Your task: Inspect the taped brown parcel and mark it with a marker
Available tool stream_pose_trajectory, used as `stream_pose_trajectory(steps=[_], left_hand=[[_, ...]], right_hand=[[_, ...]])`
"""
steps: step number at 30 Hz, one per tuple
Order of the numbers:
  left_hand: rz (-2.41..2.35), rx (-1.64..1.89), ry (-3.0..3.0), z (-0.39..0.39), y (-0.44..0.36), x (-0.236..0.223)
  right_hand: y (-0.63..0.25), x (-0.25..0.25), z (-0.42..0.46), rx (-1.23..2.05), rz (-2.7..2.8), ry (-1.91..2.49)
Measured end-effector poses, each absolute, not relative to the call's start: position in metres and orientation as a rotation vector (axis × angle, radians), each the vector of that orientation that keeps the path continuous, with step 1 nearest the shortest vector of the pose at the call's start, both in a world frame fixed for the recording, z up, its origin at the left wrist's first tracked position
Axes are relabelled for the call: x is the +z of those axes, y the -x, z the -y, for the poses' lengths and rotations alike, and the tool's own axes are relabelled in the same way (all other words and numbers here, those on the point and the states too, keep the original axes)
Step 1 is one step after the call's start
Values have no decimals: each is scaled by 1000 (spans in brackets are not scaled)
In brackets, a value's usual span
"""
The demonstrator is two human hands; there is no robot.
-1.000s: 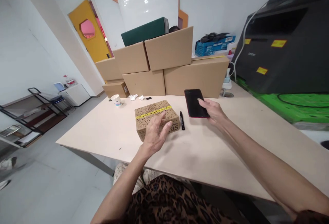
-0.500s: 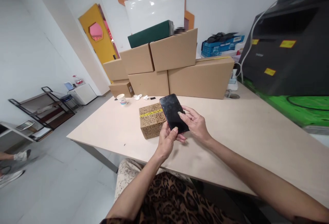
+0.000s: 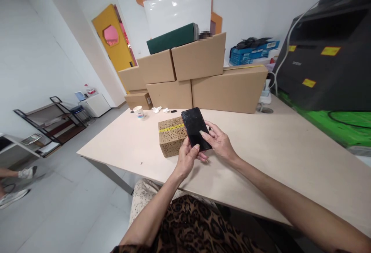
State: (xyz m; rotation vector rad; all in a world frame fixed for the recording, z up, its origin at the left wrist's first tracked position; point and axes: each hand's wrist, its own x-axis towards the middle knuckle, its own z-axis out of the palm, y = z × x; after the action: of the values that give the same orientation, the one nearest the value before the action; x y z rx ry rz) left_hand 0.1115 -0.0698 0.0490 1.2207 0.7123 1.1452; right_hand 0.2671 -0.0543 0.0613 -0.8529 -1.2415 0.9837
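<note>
A black smartphone (image 3: 194, 126) with a dark screen is held above the table, tilted toward me. My left hand (image 3: 187, 158) grips its lower left corner, with the thumb on the front and fingers behind. Around the right edge is my right hand (image 3: 222, 143), its thumb over the screen and its fingers partly hidden behind the phone. Just beyond and to the left, a speckled cardboard box (image 3: 171, 142) with a yellow tape strip sits on the table, partly covered by the phone and my left hand.
Stacked cardboard boxes (image 3: 214, 94) line the table's (image 3: 116, 144) back, topped by a green box (image 3: 171, 39). A paper cup (image 3: 138, 112) and crumpled tissues (image 3: 157, 109) stand before them. A large dark machine (image 3: 321, 63) is at right. A person's shoes (image 3: 14, 197) show at far left.
The view has shifted slightly, so the surroundings sit a little further right. Both hands keep hold of the smartphone, and its tilt has changed slightly.
</note>
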Motion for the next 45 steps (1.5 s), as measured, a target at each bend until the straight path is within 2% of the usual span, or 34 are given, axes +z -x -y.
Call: stream_pose_trajectory(steps=[14,26,34,38,45], left_hand=[[-692,1178,-1208,69,-107,49],[-662,1170,-1199,71,-106,52],[-738,1176,-1137,79,-95,53],[-772,1201,-1148,84,-88,52],[-792,1226,-1159,85,-82,52]], right_hand=[[-266,69,60,1144,1324,836],[-269,66,60,1280,1142,742],[-304,57,27,1061,814,798],[-340,39,-1,952,686,1005],[-369,17,-15,959,593,1333]])
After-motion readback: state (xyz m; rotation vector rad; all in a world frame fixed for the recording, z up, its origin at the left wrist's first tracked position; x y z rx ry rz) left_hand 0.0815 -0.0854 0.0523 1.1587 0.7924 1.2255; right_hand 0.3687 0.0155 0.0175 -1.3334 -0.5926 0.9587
